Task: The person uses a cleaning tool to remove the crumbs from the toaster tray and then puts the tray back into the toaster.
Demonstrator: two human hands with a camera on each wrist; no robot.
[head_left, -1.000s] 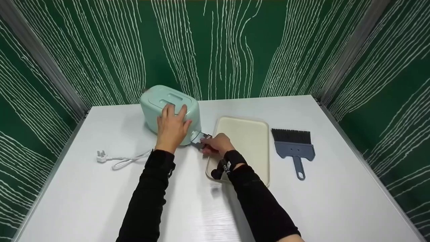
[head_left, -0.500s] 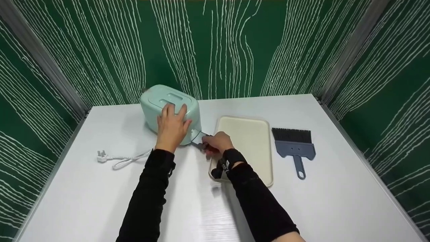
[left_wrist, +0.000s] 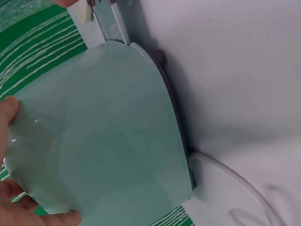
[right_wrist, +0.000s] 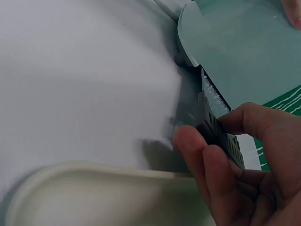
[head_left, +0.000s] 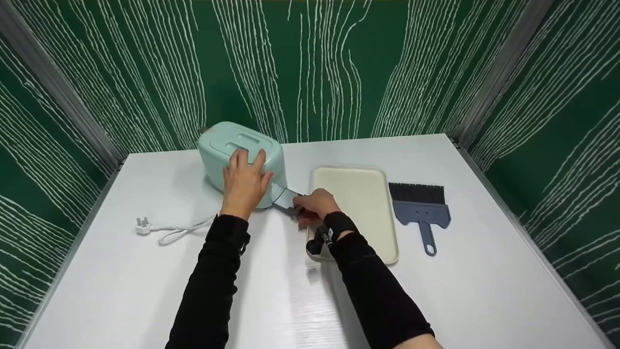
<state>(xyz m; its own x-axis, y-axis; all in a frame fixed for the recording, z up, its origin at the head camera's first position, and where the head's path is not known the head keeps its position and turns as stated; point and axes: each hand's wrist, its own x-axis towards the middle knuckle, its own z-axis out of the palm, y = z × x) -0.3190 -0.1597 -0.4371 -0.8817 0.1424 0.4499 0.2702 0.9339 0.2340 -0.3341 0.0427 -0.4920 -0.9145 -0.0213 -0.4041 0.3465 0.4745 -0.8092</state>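
jutting from the toaster (left_wrist: 103, 136), crumb tray (head_left: 286, 198) lies between right fingers (right_wrist: 192, 140).

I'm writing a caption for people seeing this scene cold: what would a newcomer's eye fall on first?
Probably the mint-green toaster near the table's back left, with the left hand resting on it. Next, the metal plate jutting from its end, pinched by the right hand. Then the dark-bristled brush at right, beside the cream tray.
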